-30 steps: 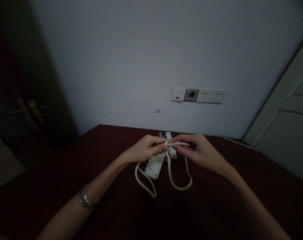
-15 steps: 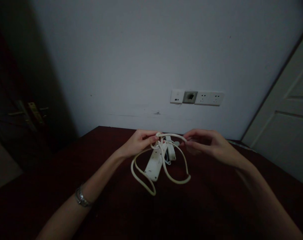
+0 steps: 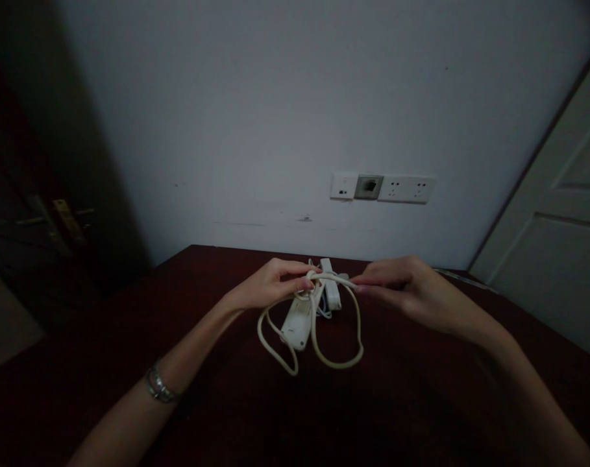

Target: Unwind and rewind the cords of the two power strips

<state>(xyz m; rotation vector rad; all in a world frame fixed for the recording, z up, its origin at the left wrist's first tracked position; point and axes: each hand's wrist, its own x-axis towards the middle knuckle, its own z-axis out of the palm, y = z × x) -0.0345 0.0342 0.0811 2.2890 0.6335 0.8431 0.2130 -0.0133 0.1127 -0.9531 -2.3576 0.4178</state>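
A white cable [image 3: 337, 364] hangs in loose loops between my two hands, with a knot-like crossing near the left fingertips. My left hand [image 3: 270, 284] pinches it at that crossing. With thumb and forefinger my right hand [image 3: 402, 285] grips the same cable farther right. Behind the loops a white power strip [image 3: 298, 324] lies slanted on the dark red table. Just right of it is a white adapter-like block [image 3: 332, 295] with a thin cord bunched beside it.
Wall sockets and switch plates [image 3: 382, 188] sit on the pale wall behind the table [image 3: 217, 402]. A white panelled door [image 3: 562, 253] stands at the right, and a dark door with a brass handle [image 3: 68, 220] at the left.
Both hands have come down slightly with the cable. The right hand has moved a little left, and the hanging loops have drawn in and become smaller.
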